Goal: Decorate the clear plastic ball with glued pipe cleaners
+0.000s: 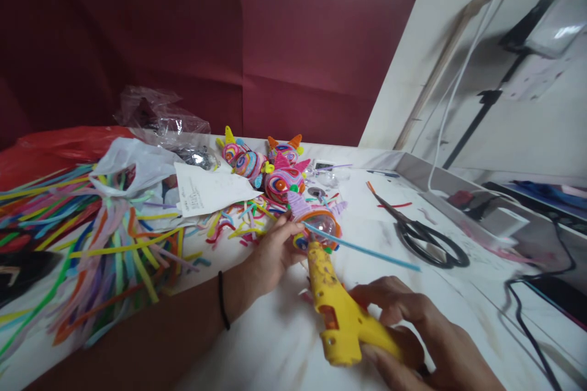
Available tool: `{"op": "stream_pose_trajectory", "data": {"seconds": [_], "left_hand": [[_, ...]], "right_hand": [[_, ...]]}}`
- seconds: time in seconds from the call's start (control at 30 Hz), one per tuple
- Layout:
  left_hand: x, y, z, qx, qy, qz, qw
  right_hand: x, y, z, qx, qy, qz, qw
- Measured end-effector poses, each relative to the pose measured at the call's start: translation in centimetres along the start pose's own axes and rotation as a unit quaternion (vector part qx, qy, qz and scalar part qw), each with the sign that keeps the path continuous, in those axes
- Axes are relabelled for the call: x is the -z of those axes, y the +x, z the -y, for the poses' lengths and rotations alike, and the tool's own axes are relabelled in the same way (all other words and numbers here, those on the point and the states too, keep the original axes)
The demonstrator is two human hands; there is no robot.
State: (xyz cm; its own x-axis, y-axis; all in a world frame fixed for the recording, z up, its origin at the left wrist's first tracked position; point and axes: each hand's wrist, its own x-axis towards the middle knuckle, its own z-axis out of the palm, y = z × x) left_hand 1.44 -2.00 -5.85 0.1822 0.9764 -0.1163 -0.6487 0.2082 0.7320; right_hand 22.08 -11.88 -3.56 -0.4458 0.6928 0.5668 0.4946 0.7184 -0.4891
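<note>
My left hand (270, 253), a black band at its wrist, is closed on a small craft figure (328, 224) with purple ears and a clear dome ringed in orange. A blue pipe cleaner (367, 248) lies across the figure's front, one end near my left thumb, the other sticking out to the right. My right hand (422, 330) grips the handle of a yellow glue gun (337, 311). The gun's nozzle end points at the figure, at or just below the dome; whether the tip touches is unclear.
Finished colourful figures (282, 183) stand behind. Many loose pipe cleaners (110, 244) and a white plastic bag (132, 165) spread on the left, beside a paper sheet (215, 189). Black scissors (426, 238) lie right. A black cable (518, 305) runs along the right side.
</note>
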Motion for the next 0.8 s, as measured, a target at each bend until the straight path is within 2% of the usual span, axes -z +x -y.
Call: {"op": "stream_pose_trajectory", "data": {"seconds": [0.2,0.37,0.57,0.8], "left_hand": [[0.4,0.2,0.3,0.004,0.001,0.036,0.999],[0.4,0.1,0.2,0.013,0.0,0.016,1.0],[0.2,0.0,0.1,0.004,0.007,0.021,1.0],[0.2,0.0,0.1,-0.001,0.009,0.01,1.0]], "right_hand": [[0.0,0.1,0.0,0.005,-0.01,0.004,1.0],[-0.2,0.1,0.2,0.0,-0.002,0.005,1.0],[-0.6,0.1,0.0,-0.019,0.036,-0.008,0.999],[-1.1,-0.3,0.0,-0.017,0.089,-0.051,0.995]]}}
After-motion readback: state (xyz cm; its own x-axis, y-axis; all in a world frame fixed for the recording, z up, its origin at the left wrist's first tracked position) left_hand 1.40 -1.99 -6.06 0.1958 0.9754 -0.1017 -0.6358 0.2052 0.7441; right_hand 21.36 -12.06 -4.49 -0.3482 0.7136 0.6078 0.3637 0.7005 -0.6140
